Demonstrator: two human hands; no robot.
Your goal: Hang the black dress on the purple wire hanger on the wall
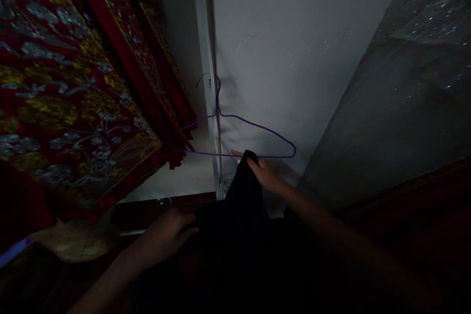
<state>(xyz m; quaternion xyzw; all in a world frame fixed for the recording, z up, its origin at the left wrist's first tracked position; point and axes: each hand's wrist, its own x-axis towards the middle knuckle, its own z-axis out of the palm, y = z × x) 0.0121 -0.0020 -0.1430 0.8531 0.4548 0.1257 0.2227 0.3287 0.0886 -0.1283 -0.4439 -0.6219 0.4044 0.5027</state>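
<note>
A purple wire hanger (257, 125) hangs by its hook from a narrow pale upright strip on the wall. My right hand (265, 172) grips one part of a black garment (243, 191) at the hanger's bottom bar, with the cloth lying up against the bar. Lower and to the left, my left hand (172, 233) is closed on another part of the same cloth. The garment's lower part sinks into the dark, so its kind cannot be made out. Whether the cloth passes over the bar or only in front of it is unclear.
On the left hangs a red cloth (84, 83) with gold and silver embroidery and a fringed edge, overlapping the hanger's left end. The upright strip (206, 34) runs down the pale wall (287, 49). A greyish, shiny sheet (390, 108) slants down at right.
</note>
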